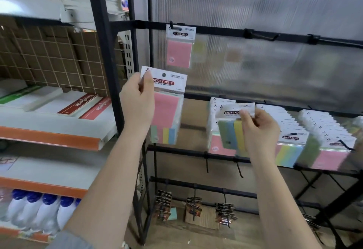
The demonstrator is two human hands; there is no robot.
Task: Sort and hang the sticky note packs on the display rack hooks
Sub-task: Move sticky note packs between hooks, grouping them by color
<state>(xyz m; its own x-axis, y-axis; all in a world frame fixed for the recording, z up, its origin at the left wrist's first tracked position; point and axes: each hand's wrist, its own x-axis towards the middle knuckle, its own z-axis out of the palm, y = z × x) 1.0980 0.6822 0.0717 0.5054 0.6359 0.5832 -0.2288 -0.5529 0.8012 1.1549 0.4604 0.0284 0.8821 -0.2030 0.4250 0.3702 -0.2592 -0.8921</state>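
**One pack hung on top bar, two in your hands, most hooks still free**

The tall pack (pixel 167 103) (pink sheet w/ green, yellow, blue strips below) is in your left hand (pixel 137 101); thumb and fingers pinch its white header card at the left corner, and it hangs just below the top bar (pixel 225 30), not on a hook yet. Your right hand (pixel 259 129) holds a 2nd pack (pixel 231 133), green/blue/yellow blocks, fingers curled on its header, in front of the middle row.

Done so far, I judge: only one pink pack (pixel 179 48) hangs on the left hook of the top bar. The empty hook (pixel 273 37) further right has nothing. So the task is early.

Middle row: thick rows of hung packs (pixel 294 136), approx. three or four hooks, quite full. Bottom row: small dark carded items (pixel 224 211), too blurred to name. Left of the rack, a shelf (pixel 59 136) carries notebooks, and white bottles w/ blue caps (pixel 45 207) stand lower.
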